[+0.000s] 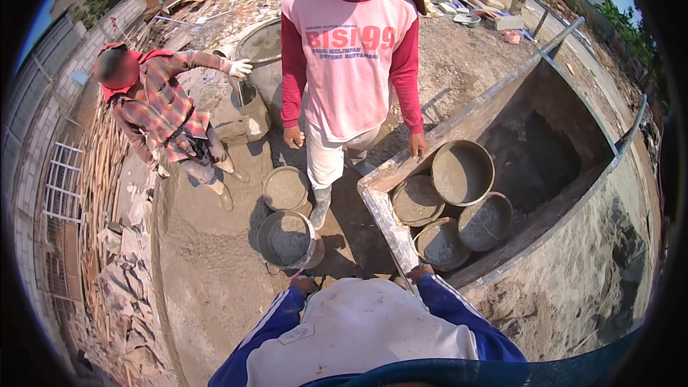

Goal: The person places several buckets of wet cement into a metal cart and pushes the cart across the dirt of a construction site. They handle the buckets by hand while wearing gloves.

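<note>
Just beyond my left hand stands a grey bucket with wet cement mix in it. My left fingers look closed at its near side, by a thin reddish strip that seems to be its handle. My right hand is curled over the edge of a large metal trough, at its near left corner. Inside the trough, close to that hand, is a cement-caked bucket. Another bucket, a round bucket and a raised-looking bucket cluster beside it.
A co-worker in a pink shirt stands ahead, one hand at the trough's rim. Another filled bucket is by their boot. At left, a person in a plaid shirt reaches toward a mud-covered container. A drum stands behind; rubble lines the left.
</note>
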Demonstrator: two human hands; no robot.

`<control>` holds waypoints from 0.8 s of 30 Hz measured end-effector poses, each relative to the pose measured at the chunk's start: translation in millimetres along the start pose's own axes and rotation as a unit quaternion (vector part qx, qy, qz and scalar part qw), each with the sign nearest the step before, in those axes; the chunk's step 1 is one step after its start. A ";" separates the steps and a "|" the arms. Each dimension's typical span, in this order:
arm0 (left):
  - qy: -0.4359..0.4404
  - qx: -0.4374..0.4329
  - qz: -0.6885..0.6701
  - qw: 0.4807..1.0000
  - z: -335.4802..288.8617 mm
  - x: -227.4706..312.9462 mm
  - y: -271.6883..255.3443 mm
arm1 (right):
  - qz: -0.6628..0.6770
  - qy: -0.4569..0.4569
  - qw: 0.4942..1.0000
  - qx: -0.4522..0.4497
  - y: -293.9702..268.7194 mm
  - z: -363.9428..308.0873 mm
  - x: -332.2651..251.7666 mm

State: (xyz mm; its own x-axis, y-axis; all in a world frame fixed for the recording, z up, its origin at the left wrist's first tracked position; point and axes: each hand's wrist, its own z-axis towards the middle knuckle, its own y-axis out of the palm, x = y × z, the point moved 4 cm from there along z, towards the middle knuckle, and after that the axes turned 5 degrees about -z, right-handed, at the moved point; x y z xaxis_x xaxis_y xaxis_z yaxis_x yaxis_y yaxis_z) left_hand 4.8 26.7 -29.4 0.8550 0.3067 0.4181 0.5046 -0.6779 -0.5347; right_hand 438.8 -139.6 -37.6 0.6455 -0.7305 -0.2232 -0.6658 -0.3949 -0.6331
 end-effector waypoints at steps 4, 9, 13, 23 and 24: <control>-0.024 -0.037 -0.074 0.996 -4.8 -5.9 6.8 | -0.074 -0.007 0.994 -0.077 3.4 -6.2 7.5; -0.084 0.010 -0.045 0.995 17.5 -58.1 4.7 | -0.208 -0.079 0.972 -0.081 -12.4 -26.4 -29.9; -0.050 -0.036 -0.006 0.998 24.7 -42.1 4.9 | -0.151 -0.017 0.987 -0.053 11.7 9.0 1.4; -0.035 0.029 -0.135 0.990 12.6 -10.8 3.0 | -0.204 0.006 0.978 -0.043 8.7 9.7 -2.8; -0.044 0.025 -0.096 0.994 7.5 -14.1 2.7 | -0.156 0.037 0.986 -0.054 7.9 3.2 -4.3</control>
State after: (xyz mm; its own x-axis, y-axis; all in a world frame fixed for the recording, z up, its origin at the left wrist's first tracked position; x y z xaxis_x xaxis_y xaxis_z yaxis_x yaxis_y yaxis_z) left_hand -5.0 25.6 -42.3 0.7490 0.4857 0.4506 0.6623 -0.5677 -0.4889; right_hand 432.0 -137.8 -44.0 0.7985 -0.6014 0.0264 -0.4780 -0.6602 -0.5793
